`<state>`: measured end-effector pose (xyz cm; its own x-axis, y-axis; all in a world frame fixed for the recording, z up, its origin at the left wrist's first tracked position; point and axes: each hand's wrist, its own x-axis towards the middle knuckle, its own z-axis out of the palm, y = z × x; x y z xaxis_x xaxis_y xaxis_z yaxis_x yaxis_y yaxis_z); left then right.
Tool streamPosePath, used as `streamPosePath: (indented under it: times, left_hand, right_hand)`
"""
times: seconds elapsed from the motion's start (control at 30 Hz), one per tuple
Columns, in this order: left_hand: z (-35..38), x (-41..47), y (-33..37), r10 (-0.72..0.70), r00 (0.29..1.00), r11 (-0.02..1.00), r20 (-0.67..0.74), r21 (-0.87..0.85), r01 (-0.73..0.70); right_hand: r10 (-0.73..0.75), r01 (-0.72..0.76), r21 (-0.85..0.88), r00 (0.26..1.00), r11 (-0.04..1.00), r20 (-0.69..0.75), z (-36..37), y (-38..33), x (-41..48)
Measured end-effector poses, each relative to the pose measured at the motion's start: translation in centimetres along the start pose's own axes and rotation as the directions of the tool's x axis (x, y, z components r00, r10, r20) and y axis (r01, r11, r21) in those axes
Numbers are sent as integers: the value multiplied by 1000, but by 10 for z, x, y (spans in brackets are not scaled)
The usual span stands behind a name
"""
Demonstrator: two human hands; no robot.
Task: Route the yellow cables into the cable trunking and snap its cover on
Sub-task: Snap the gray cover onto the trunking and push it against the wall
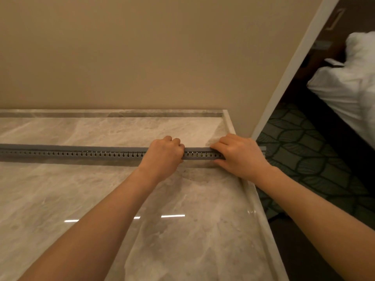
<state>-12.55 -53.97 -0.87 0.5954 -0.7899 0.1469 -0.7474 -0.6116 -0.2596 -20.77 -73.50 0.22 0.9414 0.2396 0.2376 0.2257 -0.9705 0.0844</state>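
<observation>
Left hand (162,154) and right hand (238,155) clench the grey trunking (81,152) near the worktop (229,122) right edge, its end overhanging; bare marble around.

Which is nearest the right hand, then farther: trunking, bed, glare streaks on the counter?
1. Trunking: under the right hand, touching.
2. Glare streaks: on the counter, nearer the camera.
3. Bed: far right, beyond the wall.
</observation>
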Motion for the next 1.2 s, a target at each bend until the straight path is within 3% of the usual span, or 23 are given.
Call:
streamPosePath:
  times: [0.5, 0.9, 1.2]
  left_hand:
    - [-3, 0, 1, 19, 999, 999, 37, 25, -20]
    - [-12, 29, 36, 38, 999, 999, 4, -36, -38]
    - [-9, 50, 48, 124, 992, 991, 37, 49, -126]
  right_hand:
    - [-33, 57, -113, 979, 992, 201, -15, 21, 3]
    - [-77, 90, -76, 985, 993, 154, -6, 27, -3]
    - [41, -52, 107, 994, 993, 101, -7, 34, 0]
